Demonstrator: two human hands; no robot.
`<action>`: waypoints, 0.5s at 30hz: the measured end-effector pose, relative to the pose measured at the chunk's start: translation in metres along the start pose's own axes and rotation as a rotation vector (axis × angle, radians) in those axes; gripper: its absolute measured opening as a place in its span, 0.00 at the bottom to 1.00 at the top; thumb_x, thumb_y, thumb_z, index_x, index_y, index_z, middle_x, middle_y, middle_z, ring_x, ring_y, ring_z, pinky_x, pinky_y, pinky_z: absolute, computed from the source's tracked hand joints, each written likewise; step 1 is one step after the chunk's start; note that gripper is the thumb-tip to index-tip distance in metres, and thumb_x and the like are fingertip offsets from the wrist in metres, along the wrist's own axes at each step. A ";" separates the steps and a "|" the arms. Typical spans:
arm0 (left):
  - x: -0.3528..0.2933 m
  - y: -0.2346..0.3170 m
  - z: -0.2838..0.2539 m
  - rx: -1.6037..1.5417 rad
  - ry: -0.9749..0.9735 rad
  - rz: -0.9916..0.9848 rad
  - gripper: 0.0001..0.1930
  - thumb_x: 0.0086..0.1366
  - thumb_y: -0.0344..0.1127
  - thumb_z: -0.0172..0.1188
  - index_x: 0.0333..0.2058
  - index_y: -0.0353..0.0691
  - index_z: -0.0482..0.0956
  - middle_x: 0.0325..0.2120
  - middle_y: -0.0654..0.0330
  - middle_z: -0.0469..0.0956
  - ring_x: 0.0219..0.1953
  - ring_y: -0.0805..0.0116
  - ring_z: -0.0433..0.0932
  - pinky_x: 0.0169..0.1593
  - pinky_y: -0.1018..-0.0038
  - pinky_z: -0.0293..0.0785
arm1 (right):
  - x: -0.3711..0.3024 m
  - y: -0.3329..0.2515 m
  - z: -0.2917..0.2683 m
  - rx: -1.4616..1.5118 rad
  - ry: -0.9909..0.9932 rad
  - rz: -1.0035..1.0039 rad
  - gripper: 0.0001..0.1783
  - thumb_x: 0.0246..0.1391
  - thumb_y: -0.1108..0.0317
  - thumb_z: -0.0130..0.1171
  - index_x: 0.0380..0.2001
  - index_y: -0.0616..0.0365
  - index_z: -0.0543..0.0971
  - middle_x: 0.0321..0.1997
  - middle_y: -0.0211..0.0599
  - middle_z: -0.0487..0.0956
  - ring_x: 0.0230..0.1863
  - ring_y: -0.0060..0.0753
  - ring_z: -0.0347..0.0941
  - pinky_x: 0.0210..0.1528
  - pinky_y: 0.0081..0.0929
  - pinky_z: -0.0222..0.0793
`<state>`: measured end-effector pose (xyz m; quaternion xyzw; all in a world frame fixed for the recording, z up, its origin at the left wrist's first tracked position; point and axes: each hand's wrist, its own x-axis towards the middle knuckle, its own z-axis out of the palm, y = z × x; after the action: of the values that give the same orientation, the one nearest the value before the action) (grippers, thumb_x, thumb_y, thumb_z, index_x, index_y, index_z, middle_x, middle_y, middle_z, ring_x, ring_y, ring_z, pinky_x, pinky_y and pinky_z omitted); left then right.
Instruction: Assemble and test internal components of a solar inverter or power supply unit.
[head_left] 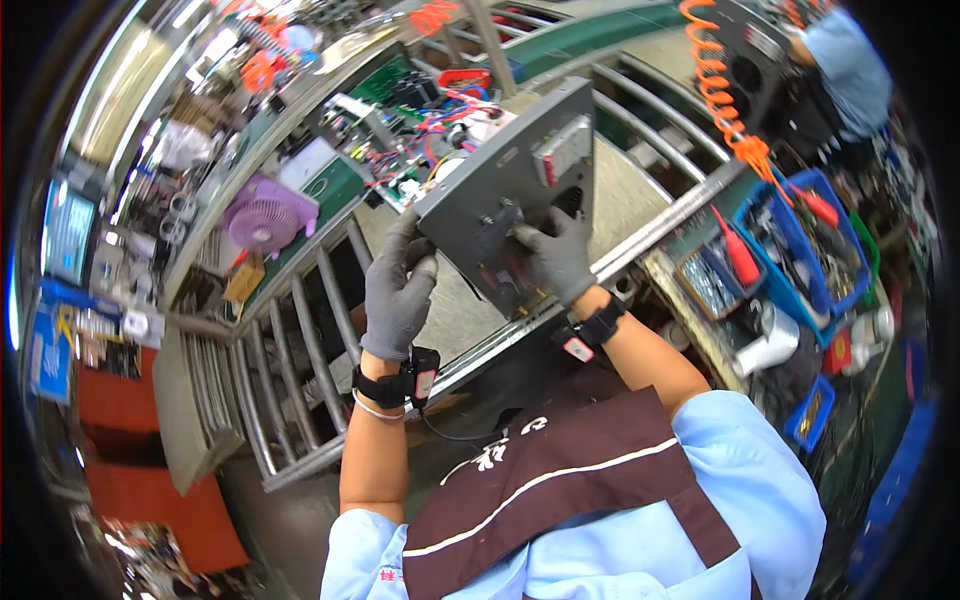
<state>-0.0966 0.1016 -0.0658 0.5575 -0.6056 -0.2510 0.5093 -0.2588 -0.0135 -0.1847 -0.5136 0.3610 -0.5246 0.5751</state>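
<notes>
A dark grey metal panel [465,215] stands tilted before me, with a white-and-red socket block [565,150] and several fittings on its face. My left hand [398,295], in a grey glove, is at the panel's left corner with its fingers partly bent and the thumb apart. Whether those fingertips press on the edge is hard to see. My right hand [562,262], also gloved, reaches to the panel's face, its thumb and fingers closed at a small dark part [500,232] there. Behind the panel lie coloured wires [440,135] and circuit parts.
Beneath the panel is a pale board [455,335] on a roller conveyor [320,300]. A purple fan [265,215] stands at the left. Blue bins [800,240] with small hardware, a red-handled screwdriver [738,255] and an orange coiled hose [712,75] are at the right. Another person [845,70] is far right.
</notes>
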 end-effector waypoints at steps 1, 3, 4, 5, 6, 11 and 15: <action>-0.001 -0.005 0.002 0.008 0.044 0.007 0.31 0.56 0.18 0.47 0.61 0.34 0.58 0.50 0.56 0.71 0.48 0.69 0.73 0.53 0.73 0.69 | 0.001 -0.004 -0.004 0.093 -0.041 -0.034 0.10 0.46 0.72 0.63 0.33 0.65 0.78 0.30 0.33 0.79 0.30 0.20 0.72 0.34 0.20 0.69; -0.004 -0.011 0.000 -0.017 0.024 -0.028 0.33 0.54 0.16 0.47 0.62 0.34 0.57 0.51 0.56 0.70 0.49 0.68 0.72 0.54 0.72 0.69 | 0.000 -0.014 -0.005 0.190 -0.122 -0.021 0.09 0.47 0.73 0.62 0.33 0.65 0.78 0.31 0.33 0.79 0.30 0.19 0.72 0.34 0.20 0.70; -0.003 -0.016 0.000 0.035 0.037 0.065 0.35 0.53 0.15 0.47 0.62 0.34 0.56 0.51 0.56 0.70 0.50 0.68 0.72 0.54 0.71 0.69 | 0.001 -0.011 -0.006 0.237 -0.139 0.009 0.09 0.47 0.73 0.62 0.33 0.65 0.78 0.31 0.33 0.79 0.30 0.19 0.73 0.34 0.20 0.70; -0.004 -0.019 -0.003 -0.001 0.021 0.053 0.35 0.52 0.15 0.46 0.62 0.33 0.55 0.52 0.56 0.69 0.51 0.67 0.71 0.55 0.70 0.69 | 0.000 -0.011 -0.005 0.242 -0.169 0.006 0.09 0.47 0.73 0.62 0.33 0.65 0.78 0.31 0.33 0.79 0.30 0.19 0.73 0.34 0.20 0.70; -0.005 -0.020 -0.004 -0.031 0.064 0.091 0.36 0.51 0.16 0.46 0.62 0.35 0.56 0.46 0.57 0.72 0.45 0.69 0.73 0.50 0.74 0.70 | 0.000 -0.012 -0.003 0.261 -0.172 -0.050 0.09 0.47 0.73 0.62 0.32 0.66 0.78 0.31 0.34 0.79 0.29 0.19 0.73 0.34 0.20 0.70; -0.003 0.000 0.014 -0.125 0.073 0.109 0.38 0.46 0.18 0.44 0.62 0.34 0.57 0.47 0.58 0.71 0.43 0.71 0.74 0.47 0.76 0.70 | 0.014 0.008 -0.003 0.348 -0.188 -0.105 0.09 0.45 0.73 0.63 0.30 0.67 0.78 0.28 0.36 0.80 0.27 0.20 0.73 0.32 0.19 0.70; -0.003 -0.012 0.020 -0.141 0.148 0.118 0.35 0.49 0.19 0.46 0.61 0.34 0.58 0.47 0.58 0.71 0.43 0.72 0.73 0.47 0.78 0.70 | 0.021 0.010 0.002 0.291 -0.193 -0.138 0.08 0.45 0.74 0.62 0.29 0.67 0.78 0.27 0.36 0.80 0.26 0.20 0.73 0.31 0.20 0.69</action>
<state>-0.1095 0.0961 -0.0841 0.5008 -0.5789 -0.2208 0.6044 -0.2503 -0.0343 -0.1916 -0.4965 0.1882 -0.5577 0.6380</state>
